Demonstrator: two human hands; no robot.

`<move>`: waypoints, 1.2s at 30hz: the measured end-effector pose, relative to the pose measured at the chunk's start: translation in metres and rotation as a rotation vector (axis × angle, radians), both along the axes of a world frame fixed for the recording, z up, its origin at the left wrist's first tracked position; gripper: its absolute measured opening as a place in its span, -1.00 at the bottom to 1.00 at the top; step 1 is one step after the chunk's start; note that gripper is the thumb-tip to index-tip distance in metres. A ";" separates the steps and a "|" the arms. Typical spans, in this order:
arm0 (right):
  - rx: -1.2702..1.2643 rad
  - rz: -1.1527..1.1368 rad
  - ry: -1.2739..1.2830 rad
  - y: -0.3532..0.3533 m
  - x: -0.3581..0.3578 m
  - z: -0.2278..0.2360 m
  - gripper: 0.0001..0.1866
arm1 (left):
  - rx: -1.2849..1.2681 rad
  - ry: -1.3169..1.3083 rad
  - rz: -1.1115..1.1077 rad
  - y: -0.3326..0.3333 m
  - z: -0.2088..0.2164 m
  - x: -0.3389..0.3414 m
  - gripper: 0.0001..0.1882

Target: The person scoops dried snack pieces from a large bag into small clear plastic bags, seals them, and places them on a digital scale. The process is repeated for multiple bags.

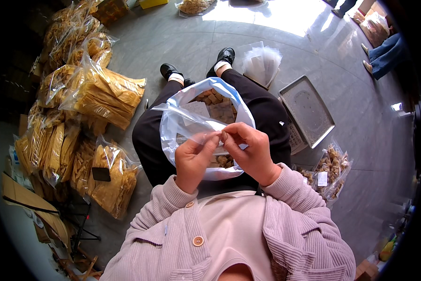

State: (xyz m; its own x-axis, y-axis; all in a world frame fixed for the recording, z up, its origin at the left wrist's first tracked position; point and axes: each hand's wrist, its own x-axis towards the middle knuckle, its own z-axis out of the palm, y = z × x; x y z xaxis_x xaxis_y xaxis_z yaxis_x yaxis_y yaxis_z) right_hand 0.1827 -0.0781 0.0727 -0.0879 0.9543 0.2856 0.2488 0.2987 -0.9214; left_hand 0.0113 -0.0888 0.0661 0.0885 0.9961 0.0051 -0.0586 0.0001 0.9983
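On my lap rests a white plastic bag [167, 122] with its mouth folded wide, holding brown dried chunks [213, 97] and a white paper slip [196, 109]. Above that mouth, my left hand [195, 157] and my right hand [249, 149] meet with thumbs and fingers pinched together. Between them they grip the edge of a clear plastic bag [188, 116], which stretches away to the upper left. It looks flat, and the chunks show partly through it. My fingertips hide the exact spot where the film is held.
Clear bags of yellow dried sticks [109, 93] are piled on the left, with a dark phone-like slab [101, 174] on one. To the right lie a metal tray [308, 111], a stack of clear bags [262, 63] and a bag of brown pieces [332, 171]. Another person's legs [383, 58] show far right.
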 end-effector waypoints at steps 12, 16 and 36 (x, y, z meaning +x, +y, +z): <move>0.135 0.099 -0.026 0.003 0.013 0.011 -0.81 | -0.171 -0.240 0.033 0.004 0.010 0.001 -0.78; 0.212 0.064 -0.158 0.002 0.007 0.006 -0.79 | -0.162 -0.194 -0.005 0.004 0.008 0.000 -0.77; 0.280 0.040 -0.222 0.004 0.008 0.007 -0.76 | -0.231 -0.234 -0.068 0.006 0.003 -0.002 -0.75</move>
State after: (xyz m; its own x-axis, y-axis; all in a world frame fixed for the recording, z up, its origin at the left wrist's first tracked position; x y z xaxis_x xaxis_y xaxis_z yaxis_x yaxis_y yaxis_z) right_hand 0.1910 -0.0746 0.0797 -0.2128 0.8363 0.5053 0.4171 0.5454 -0.7270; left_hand 0.0098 -0.0829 0.0694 0.1778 0.9650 -0.1925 -0.2778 0.2369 0.9310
